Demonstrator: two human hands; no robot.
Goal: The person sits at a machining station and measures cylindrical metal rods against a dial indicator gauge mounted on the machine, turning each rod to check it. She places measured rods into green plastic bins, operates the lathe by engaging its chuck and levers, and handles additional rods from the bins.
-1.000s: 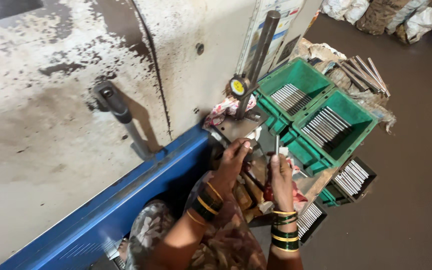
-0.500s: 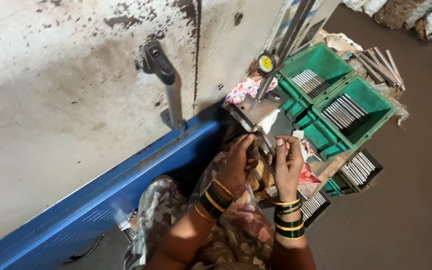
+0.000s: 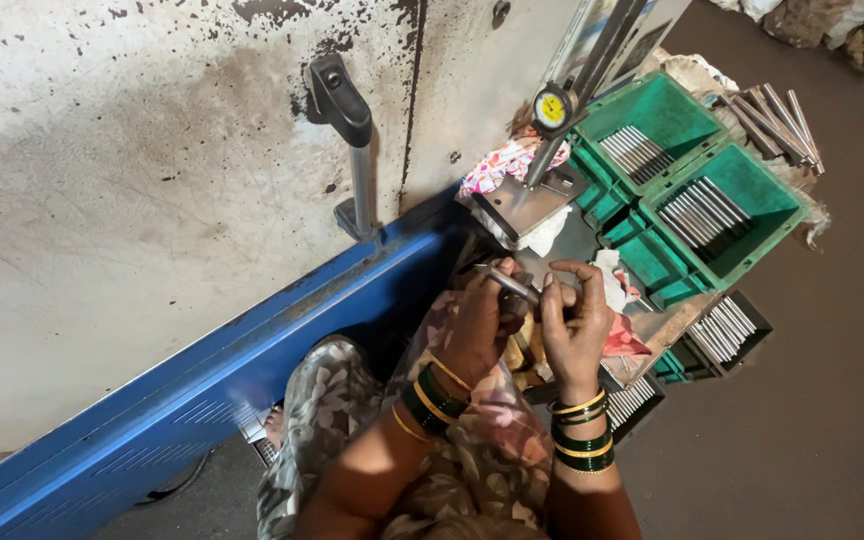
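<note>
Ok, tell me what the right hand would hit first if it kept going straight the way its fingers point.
The right hand points up the picture, so it would probably first meet the metal base plate of the dial gauge stand; depth is unclear.

Both hands — left hand [image 3: 480, 322], right hand [image 3: 574, 322] — on one metal pin [image 3: 507, 284], dial gauge [image 3: 554, 108] beyond, pin-filled bins [image 3: 697, 185] right, cabinet wall [image 3: 132, 200] left.

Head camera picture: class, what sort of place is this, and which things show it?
Probably a small metal workshop. Green bins hold rows of metal rods, a dial gauge stands on its stand, and both hands hold a rod beside a stained machine panel.
</note>
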